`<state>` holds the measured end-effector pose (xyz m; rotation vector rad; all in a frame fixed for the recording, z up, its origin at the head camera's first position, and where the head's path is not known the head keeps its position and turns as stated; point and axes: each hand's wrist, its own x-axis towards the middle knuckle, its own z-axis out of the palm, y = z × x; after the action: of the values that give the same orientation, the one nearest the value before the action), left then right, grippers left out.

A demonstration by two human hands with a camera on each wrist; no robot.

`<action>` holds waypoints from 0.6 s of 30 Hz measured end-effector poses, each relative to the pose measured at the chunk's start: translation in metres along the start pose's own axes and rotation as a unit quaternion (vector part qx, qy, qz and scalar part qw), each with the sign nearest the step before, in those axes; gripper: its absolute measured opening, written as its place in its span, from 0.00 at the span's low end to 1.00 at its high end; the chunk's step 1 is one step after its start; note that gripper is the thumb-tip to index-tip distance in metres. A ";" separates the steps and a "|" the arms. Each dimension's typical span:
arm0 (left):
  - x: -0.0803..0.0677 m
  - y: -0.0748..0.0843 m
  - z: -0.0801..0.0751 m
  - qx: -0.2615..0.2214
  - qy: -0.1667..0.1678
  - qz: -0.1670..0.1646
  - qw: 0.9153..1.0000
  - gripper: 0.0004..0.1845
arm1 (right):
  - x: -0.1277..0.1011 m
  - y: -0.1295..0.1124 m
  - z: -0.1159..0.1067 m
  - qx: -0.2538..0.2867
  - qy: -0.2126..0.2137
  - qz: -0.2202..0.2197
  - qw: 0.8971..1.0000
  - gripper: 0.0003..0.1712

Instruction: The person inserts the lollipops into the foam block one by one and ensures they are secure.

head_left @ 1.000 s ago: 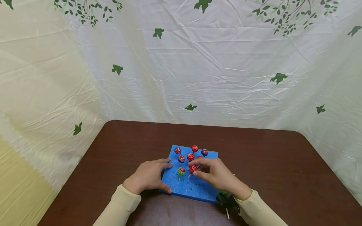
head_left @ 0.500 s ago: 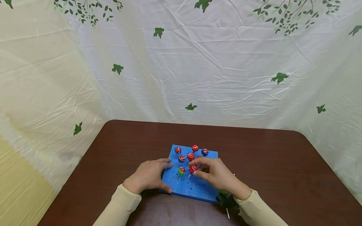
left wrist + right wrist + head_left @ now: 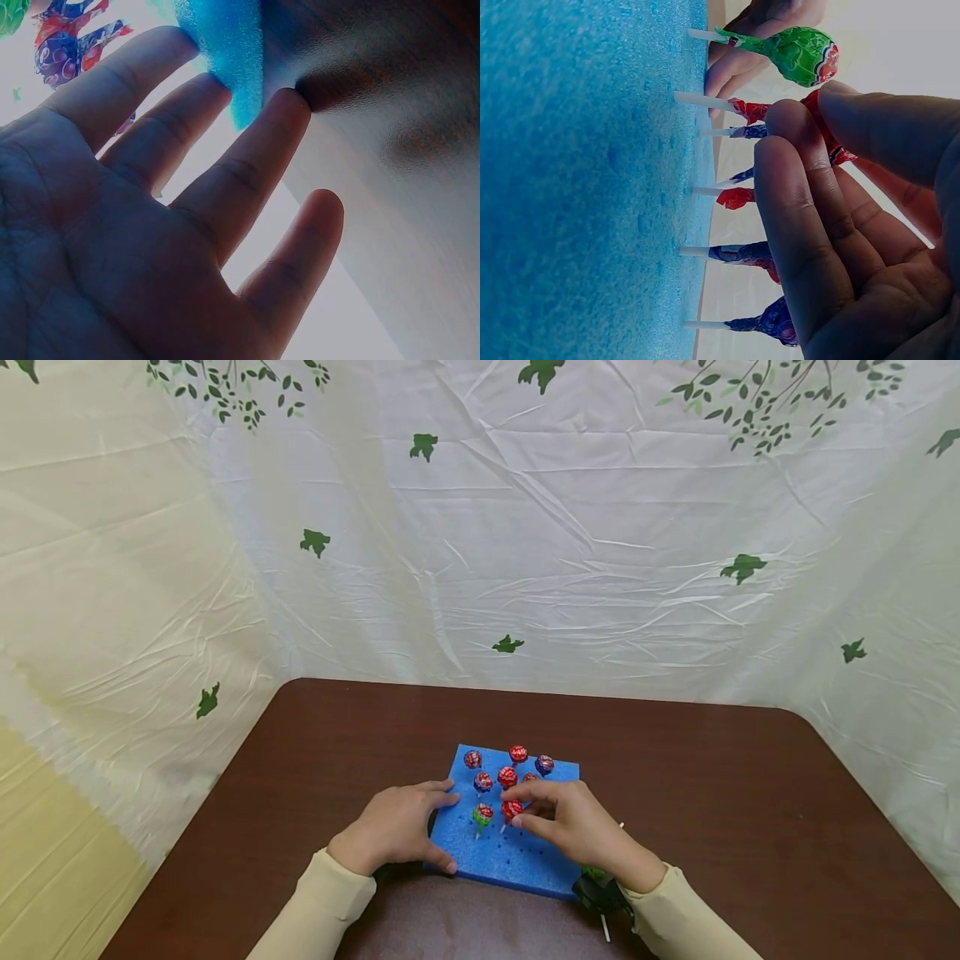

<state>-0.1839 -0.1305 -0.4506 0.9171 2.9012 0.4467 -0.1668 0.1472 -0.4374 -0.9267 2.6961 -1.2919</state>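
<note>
1. Nearest the person, at the table's (image 3: pixel 750 793) near edge by the right wrist, lies a spare green lollipop (image 3: pixel 594 873) with a white stick showing below it; most of it is hidden by the sleeve and a dark wrist strap.

2. The left hand (image 3: pixel 393 828) lies flat and relaxed against the left edge of the blue foam block (image 3: pixel 517 860). The left wrist view shows straight fingertips (image 3: pixel 217 82) touching the foam (image 3: pixel 229 52), gripping nothing. It looks to be steadying the block.

3. The right hand (image 3: pixel 573 822) pinches the wrapped head of a red lollipop (image 3: pixel 512 809) between thumb and forefinger. In the right wrist view its stick (image 3: pixel 705 99) already meets the foam surface (image 3: pixel 577 187), so the step in hand seems to be seating this lollipop in a hole of the block's middle row.

4. Just left of it stands a green-wrapped lollipop (image 3: pixel 482 812), already planted; it also shows in the right wrist view (image 3: pixel 799 54).

5. Farther back, more red and purple lollipops (image 3: pixel 517 753) stand upright in the far rows.

6. Judging by this, the next move calls for pressing the stick straight down until it stands firm, keeping the block pinned, then loosening the pinch without tipping the close neighbours. The near rows of holes are still bare.
</note>
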 end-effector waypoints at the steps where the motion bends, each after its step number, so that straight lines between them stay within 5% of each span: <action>1: 0.000 0.000 0.000 -0.002 -0.001 0.000 1.000 0.51 | 0.000 0.000 0.000 0.000 0.000 0.000 1.000 0.17; 18: -0.001 0.001 -0.001 0.006 0.001 0.002 1.000 0.52 | 0.000 0.002 0.004 -0.003 -0.001 0.005 1.000 0.17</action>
<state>-0.1828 -0.1302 -0.4493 0.9242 2.9079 0.4309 -0.1666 0.1456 -0.4415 -0.9127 2.7005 -1.2802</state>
